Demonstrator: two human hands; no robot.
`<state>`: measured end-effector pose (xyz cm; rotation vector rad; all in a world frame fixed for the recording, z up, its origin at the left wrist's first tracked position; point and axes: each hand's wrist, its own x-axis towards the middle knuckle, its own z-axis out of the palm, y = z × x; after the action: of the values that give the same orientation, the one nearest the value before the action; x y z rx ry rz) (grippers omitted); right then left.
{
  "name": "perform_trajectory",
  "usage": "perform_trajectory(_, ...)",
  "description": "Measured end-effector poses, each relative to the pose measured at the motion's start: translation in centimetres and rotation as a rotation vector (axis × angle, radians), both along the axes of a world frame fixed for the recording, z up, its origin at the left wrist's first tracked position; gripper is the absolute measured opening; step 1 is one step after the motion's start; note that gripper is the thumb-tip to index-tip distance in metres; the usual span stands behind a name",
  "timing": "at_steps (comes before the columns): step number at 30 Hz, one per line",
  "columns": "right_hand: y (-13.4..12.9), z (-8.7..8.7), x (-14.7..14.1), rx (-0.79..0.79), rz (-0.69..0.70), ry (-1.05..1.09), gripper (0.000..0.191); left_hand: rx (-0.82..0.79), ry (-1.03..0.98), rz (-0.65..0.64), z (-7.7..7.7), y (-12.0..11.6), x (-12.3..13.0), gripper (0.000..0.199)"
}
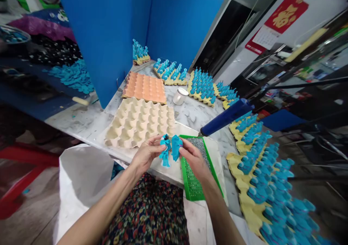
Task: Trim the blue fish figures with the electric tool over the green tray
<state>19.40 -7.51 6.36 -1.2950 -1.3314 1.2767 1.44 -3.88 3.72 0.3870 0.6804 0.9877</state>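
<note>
Near the front edge of the marble table, my left hand [148, 152] pinches a small blue figure piece [165, 151] with a dark patch at its top and a striped lower end. Just to its right, my right hand [192, 154] grips a plain blue piece [176, 147] between thumb and fingers. The two pieces are held side by side with a narrow gap. Below and beside my right hand lies a green basket [190, 190] with grey granular material at its far end. A blue tool [225, 118] stands slanted beyond the basket.
Behind my left hand sit a beige egg tray [141, 121] and an orange tray [145, 87]. A white mug [180, 96] stands beyond them. Yellow trays [243, 201] with several blue figures line the right and back. A white sack [84, 172] hangs at the front left.
</note>
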Motion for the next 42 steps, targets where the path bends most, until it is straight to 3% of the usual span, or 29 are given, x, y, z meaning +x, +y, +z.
perform_trajectory(7, 0.2, 0.7, -1.0, -0.011, 0.015, -0.075, 0.036, -0.021, 0.031, -0.003, -0.3, 0.2, -0.5, 0.06)
perform_trajectory(16, 0.2, 0.4, -1.6, 0.015, 0.0, -0.13, 0.043, -0.05, -0.002, -0.052, -0.2, 0.4, -0.7, 0.057)
perform_trajectory(42, -0.4, -0.1, -0.6, -0.051, -0.089, -0.075, 0.038, -0.076, -0.022, -0.141, -0.8, 0.1, 0.7, 0.051)
